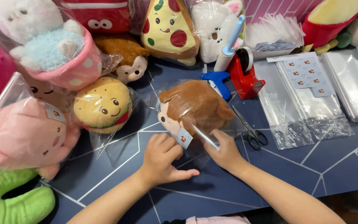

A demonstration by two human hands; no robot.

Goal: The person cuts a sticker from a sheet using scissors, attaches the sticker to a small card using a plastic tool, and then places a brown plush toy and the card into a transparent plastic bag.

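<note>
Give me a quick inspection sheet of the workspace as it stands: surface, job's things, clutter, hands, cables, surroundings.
Surface: dark blue table with white line pattern.
Job's things: brown plush toy inside a clear plastic bag, small sticker label at the bag's open end.
Clutter: scissors, red tape dispenser, blue tagging gun, lint roller, sticker sheet, stacks of clear bags.
Hands: left hand presses the bag's flap by the label; right hand pinches the bag's edge.
Cables: nothing seen.
Surroundings: bagged plush toys along the left and back, among them a burger plush, a pizza slice plush and a pink plush.
</note>
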